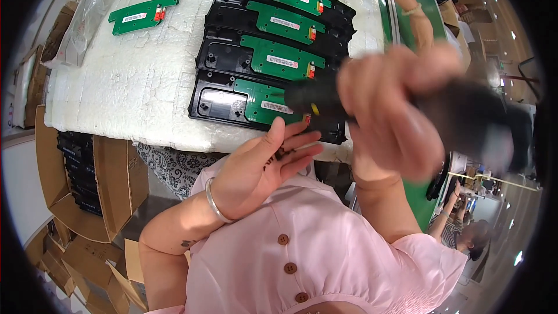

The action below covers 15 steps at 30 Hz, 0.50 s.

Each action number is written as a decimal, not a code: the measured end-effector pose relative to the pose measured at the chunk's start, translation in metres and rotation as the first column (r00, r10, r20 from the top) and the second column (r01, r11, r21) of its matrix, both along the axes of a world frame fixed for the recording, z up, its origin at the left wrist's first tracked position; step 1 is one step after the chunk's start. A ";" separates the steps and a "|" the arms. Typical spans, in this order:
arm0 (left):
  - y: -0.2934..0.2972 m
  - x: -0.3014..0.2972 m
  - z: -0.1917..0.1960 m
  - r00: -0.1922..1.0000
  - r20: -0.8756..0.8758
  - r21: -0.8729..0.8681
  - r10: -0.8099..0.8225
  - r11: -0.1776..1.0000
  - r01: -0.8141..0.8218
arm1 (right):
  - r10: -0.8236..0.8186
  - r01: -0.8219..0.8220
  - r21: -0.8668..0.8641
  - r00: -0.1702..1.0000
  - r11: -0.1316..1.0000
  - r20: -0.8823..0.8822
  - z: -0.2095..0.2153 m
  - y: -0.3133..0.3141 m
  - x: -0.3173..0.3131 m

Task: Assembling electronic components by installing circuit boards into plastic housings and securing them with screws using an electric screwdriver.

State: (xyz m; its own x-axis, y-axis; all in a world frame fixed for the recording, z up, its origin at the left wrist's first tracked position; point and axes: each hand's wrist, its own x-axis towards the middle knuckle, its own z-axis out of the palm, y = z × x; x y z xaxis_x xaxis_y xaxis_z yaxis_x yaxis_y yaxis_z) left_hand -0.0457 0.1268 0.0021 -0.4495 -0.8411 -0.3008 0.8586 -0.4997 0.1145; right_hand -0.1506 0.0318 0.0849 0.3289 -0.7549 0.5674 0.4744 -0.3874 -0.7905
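My left hand (pixel 256 160) is open, palm up and fingers spread, in front of the nearest black plastic housing (pixel 218 102). Small dark screws (pixel 281 153) lie on its palm and fingers. My right hand (pixel 395 104) is closed around a black power screwdriver (pixel 317 95), held sideways above the housing's right end and blurred by motion. The driver's front end points left over the green circuit board (pixel 256 107) in that housing and hides part of it. Several such housings lie in a column, each with a green board, a white label and a red-and-white connector.
A loose green circuit board (pixel 136 16) lies on the white foam-covered table (pixel 145 70). Another person's hand (pixel 421 26) reaches in at the upper right, over a green surface. At the lower left, a cardboard box (pixel 122 174) holds stacked black parts. A clear plastic bag (pixel 78 29) hangs at the table's left edge.
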 end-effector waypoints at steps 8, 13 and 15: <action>0.010 0.008 -0.011 0.986 0.149 0.087 -0.074 0.994 0.062 | 0.020 0.000 0.100 0.980 0.995 -0.197 -0.019 -0.033 0.007; 0.012 0.009 -0.016 0.979 0.189 -0.003 -0.073 0.997 0.075 | 0.085 -0.067 0.080 0.965 0.995 -0.248 -0.018 -0.036 0.012; 0.011 0.010 -0.014 0.966 0.245 -0.008 -0.082 0.996 0.086 | 0.074 -0.068 0.030 0.950 0.997 -0.303 -0.018 -0.039 0.015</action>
